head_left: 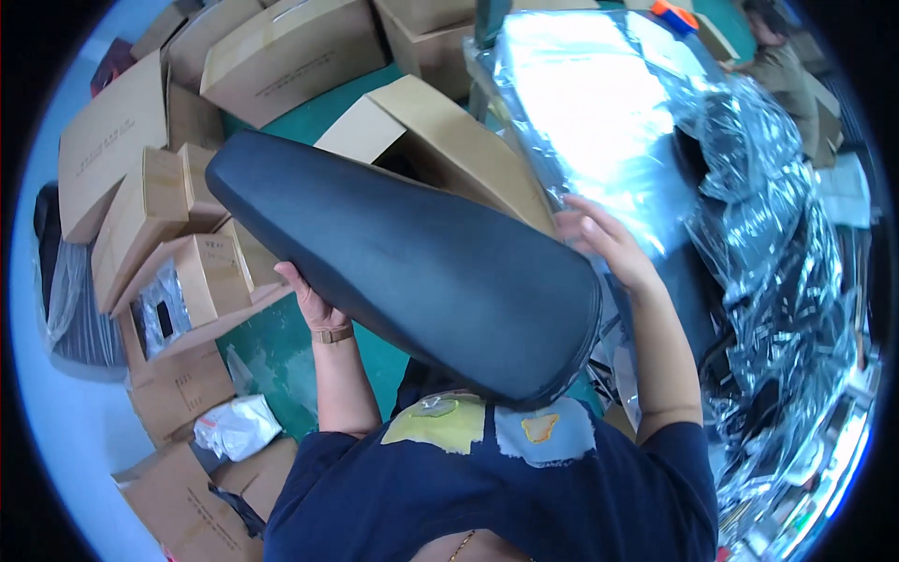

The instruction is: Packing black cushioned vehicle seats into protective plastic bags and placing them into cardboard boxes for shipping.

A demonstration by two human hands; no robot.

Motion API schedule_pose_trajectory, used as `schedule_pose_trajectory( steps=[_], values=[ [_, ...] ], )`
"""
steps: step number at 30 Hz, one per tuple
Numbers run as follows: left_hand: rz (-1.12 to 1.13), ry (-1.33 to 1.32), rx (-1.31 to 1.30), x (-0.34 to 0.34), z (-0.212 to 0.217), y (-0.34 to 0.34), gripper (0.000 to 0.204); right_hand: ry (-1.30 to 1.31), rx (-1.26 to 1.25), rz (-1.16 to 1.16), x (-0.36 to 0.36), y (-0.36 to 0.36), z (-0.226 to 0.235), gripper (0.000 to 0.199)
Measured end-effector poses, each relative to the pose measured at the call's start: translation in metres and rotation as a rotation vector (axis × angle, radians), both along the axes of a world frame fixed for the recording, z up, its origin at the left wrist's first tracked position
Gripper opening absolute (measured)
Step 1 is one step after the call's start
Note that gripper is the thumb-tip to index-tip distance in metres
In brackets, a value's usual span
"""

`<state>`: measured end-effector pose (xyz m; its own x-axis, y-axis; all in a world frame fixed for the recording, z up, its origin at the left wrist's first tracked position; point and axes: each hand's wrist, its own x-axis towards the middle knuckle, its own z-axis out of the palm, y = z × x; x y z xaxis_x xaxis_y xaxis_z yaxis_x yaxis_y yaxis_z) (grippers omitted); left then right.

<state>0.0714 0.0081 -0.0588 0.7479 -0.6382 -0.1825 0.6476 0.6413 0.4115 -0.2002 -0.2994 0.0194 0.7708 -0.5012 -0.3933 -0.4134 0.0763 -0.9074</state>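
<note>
A long black padded motorcycle seat lies slantwise in front of my chest, its narrow end at the upper left and its wide end at the lower right. My left hand grips its left edge; the thumb shows along the side, while the other fingers are hidden beneath. Beyond the wide end, my right hand is raised with its fingers stretched out and slightly blurred, holding nothing. It is close to a shiny stack of clear plastic sheeting; whether it touches the sheeting I cannot tell.
Several cardboard boxes fill the left and far sides. An open carton stands just behind the seat. Crumpled clear plastic heaps up on the right. A white bag rests at the lower left. Another person is at the far right.
</note>
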Motion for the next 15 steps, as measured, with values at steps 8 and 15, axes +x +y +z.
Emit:
schedule_pose_trajectory(
  steps=[8, 15],
  values=[
    [0.032, -0.487, 0.145, -0.016, 0.051, -0.065, 0.073, -0.024, 0.015, 0.391, 0.010, 0.029, 0.067, 0.095],
    [-0.236, -0.769, 0.069, -0.046, 0.135, -0.094, 0.082, -0.088, 0.145, -0.106, -0.007, 0.054, 0.058, 0.069]
  ],
)
